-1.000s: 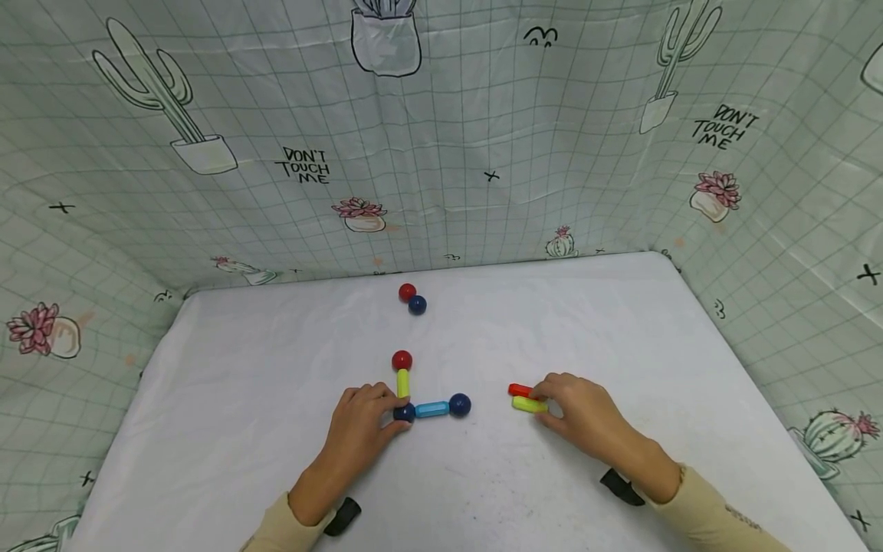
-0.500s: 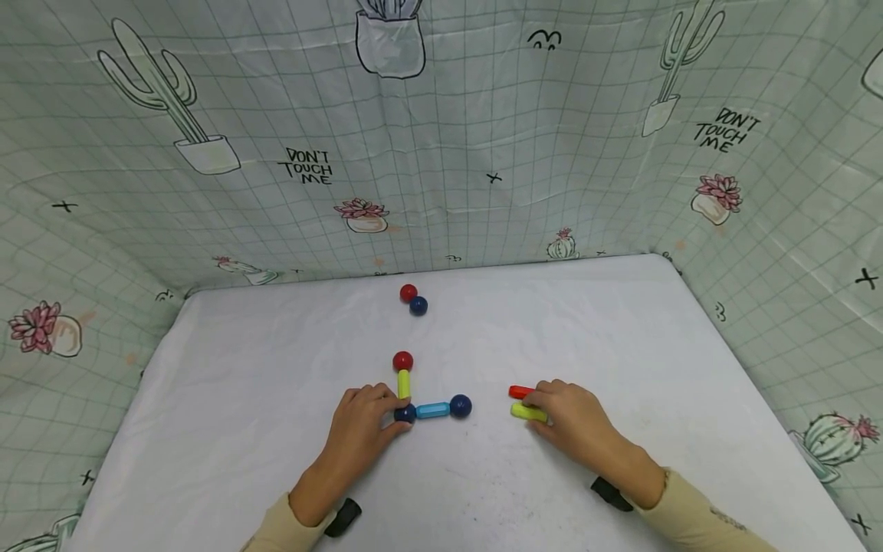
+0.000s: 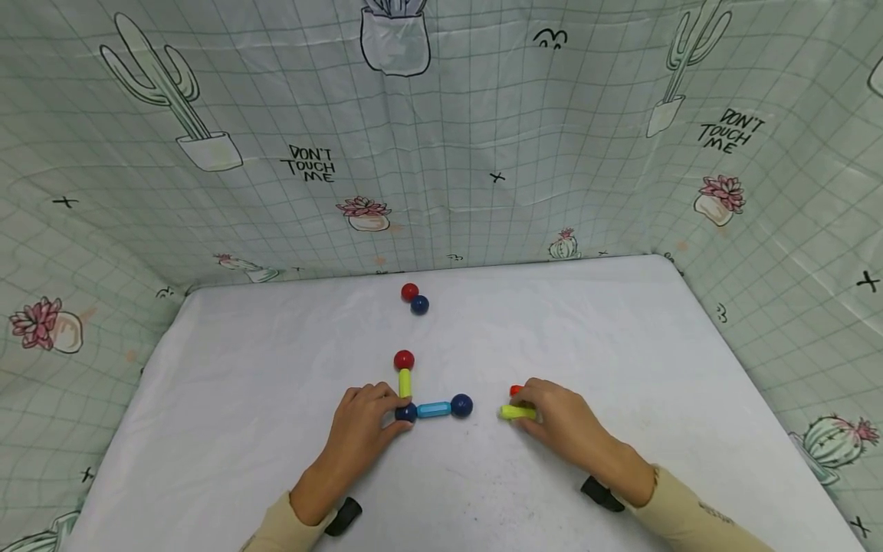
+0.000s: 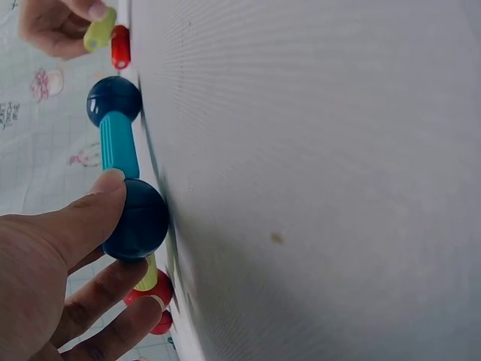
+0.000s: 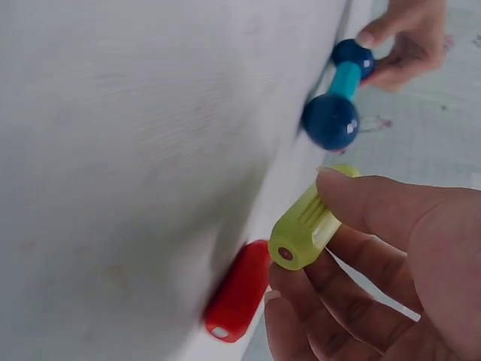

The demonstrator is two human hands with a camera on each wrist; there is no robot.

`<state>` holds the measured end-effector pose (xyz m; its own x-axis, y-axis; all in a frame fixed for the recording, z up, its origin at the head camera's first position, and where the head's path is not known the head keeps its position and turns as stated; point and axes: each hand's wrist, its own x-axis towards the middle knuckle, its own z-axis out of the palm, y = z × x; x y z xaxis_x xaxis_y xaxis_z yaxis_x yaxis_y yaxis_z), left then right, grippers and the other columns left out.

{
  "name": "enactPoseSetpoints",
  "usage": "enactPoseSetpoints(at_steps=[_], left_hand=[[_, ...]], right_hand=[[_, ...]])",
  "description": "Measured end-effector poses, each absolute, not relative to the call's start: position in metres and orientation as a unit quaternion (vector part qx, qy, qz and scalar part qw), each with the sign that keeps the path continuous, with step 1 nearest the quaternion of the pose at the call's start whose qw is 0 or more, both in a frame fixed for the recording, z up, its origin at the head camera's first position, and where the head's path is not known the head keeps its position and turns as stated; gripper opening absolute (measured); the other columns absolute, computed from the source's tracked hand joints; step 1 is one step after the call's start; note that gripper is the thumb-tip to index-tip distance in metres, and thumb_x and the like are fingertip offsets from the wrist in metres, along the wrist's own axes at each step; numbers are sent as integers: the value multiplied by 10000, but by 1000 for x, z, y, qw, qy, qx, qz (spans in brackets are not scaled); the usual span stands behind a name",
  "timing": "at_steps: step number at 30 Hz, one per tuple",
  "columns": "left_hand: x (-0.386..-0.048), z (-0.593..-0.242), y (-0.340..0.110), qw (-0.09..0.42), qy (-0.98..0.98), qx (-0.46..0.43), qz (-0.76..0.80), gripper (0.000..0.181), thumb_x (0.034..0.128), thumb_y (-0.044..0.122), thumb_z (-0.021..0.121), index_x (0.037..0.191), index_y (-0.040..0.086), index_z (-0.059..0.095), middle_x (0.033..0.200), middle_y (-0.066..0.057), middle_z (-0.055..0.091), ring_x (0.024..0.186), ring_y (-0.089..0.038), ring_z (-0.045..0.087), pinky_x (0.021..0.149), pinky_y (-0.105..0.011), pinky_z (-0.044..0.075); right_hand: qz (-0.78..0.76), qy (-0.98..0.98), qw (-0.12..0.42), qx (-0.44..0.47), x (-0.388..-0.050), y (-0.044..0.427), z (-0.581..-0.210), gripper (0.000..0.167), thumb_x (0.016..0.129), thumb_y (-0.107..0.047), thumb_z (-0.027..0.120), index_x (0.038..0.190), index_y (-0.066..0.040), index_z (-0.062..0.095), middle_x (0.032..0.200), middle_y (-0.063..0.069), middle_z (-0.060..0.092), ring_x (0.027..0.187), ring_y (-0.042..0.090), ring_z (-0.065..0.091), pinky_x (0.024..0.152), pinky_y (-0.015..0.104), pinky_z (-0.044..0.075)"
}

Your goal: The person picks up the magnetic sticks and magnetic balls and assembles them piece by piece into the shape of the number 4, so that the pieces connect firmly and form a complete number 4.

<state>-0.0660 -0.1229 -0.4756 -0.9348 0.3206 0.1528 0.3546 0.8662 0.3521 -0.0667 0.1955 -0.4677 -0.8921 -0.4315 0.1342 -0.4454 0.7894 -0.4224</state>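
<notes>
My left hand (image 3: 364, 423) pinches the dark blue corner ball (image 4: 139, 219) between thumb and fingers. From that ball a light blue rod (image 3: 434, 409) runs right to another dark blue ball (image 3: 461, 405). A yellow-green rod (image 3: 405, 383) runs away from it to a red ball (image 3: 404, 359). My right hand (image 3: 567, 420) pinches a second yellow-green rod (image 5: 307, 226) between thumb and fingers; in the right wrist view it looks raised off the table. Beside it a red rod (image 5: 239, 292) lies on the table, partly hidden by the hand in the head view.
Farther back, a loose red ball (image 3: 410, 291) and a dark blue ball (image 3: 419, 305) lie side by side on the white table (image 3: 276, 345). A patterned cloth (image 3: 441, 153) hangs behind the table and along its sides.
My right hand has taken up the yellow-green rod from beside the red rod and moved slightly left with it. My left hand stays on the corner ball.
</notes>
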Motion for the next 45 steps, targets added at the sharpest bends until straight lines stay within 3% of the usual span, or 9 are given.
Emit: enactPoseSetpoints(at_steps=[5,17,23,33,45], left_hand=[[-66,-477,-124,50,-963,-175,-201,379,754,204,967,1103,128,843,928,46,698,905,-162,647,909,-404,503],[-66,-475,-123,40,-964,-173,-198,381,761,204,964,1114,125,842,932,42,704,905,-160,645,911,-403,506],[-67,-475,-121,38,-966,-170,-193,380,761,211,966,1112,133,844,929,44,705,898,-163,644,916,-404,511],[-66,-475,-122,43,-966,-170,-189,379,760,221,966,1111,141,844,926,47,698,896,-164,643,909,-397,513],[-66,-474,-121,39,-966,-169,-190,379,760,210,967,1111,135,843,926,39,700,895,-167,646,917,-408,518]], right_hand=[[292,-930,-10,224,-73,189,-459,216,829,-30,888,984,-128,774,968,-60,741,853,78,682,746,288,577],[418,-877,-72,224,-104,168,-455,266,924,-32,800,1181,-29,730,965,30,726,855,130,699,758,275,589],[472,-851,-114,198,-122,160,-463,298,956,-15,741,1247,30,694,983,117,713,798,155,715,671,263,551],[553,-804,-188,115,-139,141,-473,314,970,27,698,1268,100,634,1024,163,678,808,165,720,704,330,636],[540,-807,-209,112,-145,133,-480,318,980,-8,718,1271,83,627,994,160,701,728,185,731,676,333,632]])
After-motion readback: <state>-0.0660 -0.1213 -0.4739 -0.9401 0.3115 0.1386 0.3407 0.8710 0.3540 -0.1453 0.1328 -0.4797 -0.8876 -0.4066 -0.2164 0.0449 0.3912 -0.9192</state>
